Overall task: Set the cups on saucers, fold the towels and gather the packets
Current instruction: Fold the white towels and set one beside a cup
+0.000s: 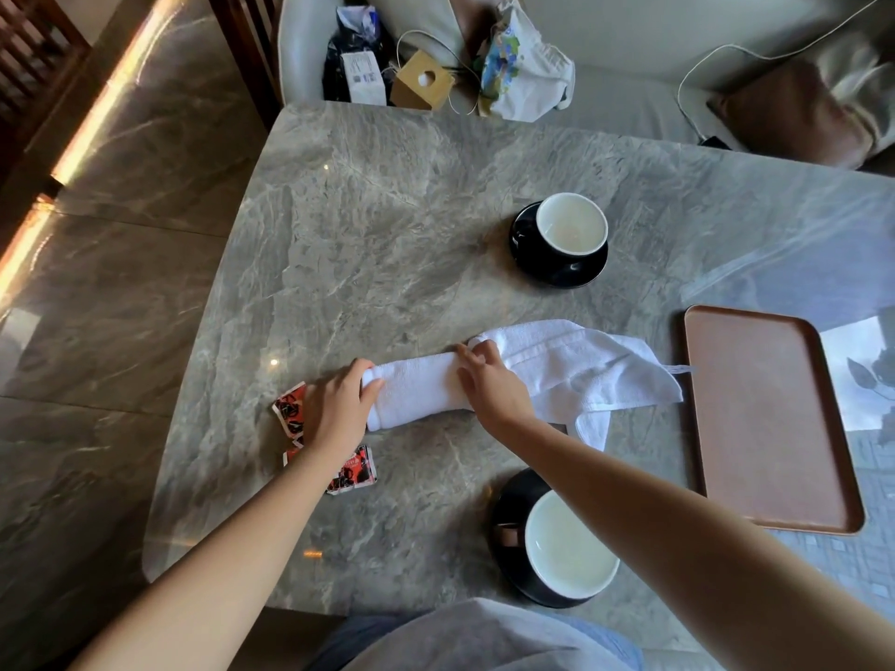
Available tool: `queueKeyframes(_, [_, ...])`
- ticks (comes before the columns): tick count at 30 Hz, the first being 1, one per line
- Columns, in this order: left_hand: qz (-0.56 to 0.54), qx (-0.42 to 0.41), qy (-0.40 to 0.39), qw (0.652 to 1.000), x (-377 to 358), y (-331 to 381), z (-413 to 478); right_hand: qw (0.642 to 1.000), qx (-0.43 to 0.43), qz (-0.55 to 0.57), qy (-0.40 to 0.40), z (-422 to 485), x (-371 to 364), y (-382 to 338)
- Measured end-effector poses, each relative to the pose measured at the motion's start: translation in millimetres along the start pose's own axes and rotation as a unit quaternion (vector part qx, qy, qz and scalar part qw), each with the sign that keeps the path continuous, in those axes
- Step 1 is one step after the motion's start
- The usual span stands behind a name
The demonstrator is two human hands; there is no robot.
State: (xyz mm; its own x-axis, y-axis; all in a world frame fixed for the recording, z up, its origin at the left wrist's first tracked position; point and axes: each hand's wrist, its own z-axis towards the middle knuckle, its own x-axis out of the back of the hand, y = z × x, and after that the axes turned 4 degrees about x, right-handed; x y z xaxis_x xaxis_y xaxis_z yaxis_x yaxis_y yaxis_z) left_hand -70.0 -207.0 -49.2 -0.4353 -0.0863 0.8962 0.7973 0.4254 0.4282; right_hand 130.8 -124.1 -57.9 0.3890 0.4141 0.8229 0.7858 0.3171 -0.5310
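My left hand [339, 404] grips the rolled end of the white towel [547, 365] mid-table; my right hand [489, 385] curls over the roll's middle. Red packets [290, 414] lie beside my left wrist. The far cup [571, 227] and near cup [566, 549] sit on black saucers [557, 274].

Grey veined stone table [387, 210]
White terry towel [557, 375] centre; red-and-black packets [290, 414] near left; far black round saucer [523, 237]; near black round saucer [508, 506]; brown rectangular tray [765, 418] right.
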Motion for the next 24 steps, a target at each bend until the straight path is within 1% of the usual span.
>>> queueKeyframes(2, [0.007,0.000,-0.014,1.000,2.8,0.2,1.8,1.000,-0.001,0.004,-0.003,0.7,0.1,-0.2])
queueKeyframes(3, [-0.006,0.009,-0.026,1.000,3.7,1.3,2.9,1.000,-0.004,0.012,-0.005,1.8,1.4,-0.8])
queueKeyframes(6, [-0.078,0.088,-0.079,0.990,6.8,7.3,3.3,0.998,-0.041,0.047,-0.014,4.7,10.8,-2.8])
queueKeyframes(8, [-0.127,0.142,-0.107,0.976,8.9,7.3,0.4,0.997,-0.049,0.056,0.000,0.3,22.7,-2.4])
queueKeyframes(10, [-0.184,0.175,-0.122,0.959,12.6,5.4,-3.3,0.999,0.007,0.020,0.039,-8.0,36.1,-4.2])
queueKeyframes(12, [-0.204,0.194,-0.144,0.949,15.4,7.5,-5.7,0.993,0.099,-0.035,0.054,-15.1,45.0,-11.8])
queueKeyframes(14, [-0.207,0.214,-0.183,0.937,17.8,15.1,-5.2,0.984,0.163,-0.072,0.011,-17.6,44.3,-24.2])
queueKeyframes(16, [-0.231,0.244,-0.204,0.920,19.4,24.9,-3.3,0.977,0.187,-0.098,-0.038,-17.8,35.0,-32.8])
queueKeyframes(17, [-0.252,0.268,-0.206,0.907,19.9,28.7,-2.4,0.977,0.180,-0.103,-0.052,-17.2,30.4,-34.2])
queueKeyframes(20, [-0.333,0.354,-0.189,0.853,18.2,32.7,-3.5,0.984,0.132,-0.097,-0.069,-13.4,22.6,-31.3])
queueKeyframes(24, [-0.458,0.416,-0.150,0.771,17.2,40.2,-5.9,0.984,0.126,-0.102,-0.077,-11.8,16.8,-28.2])
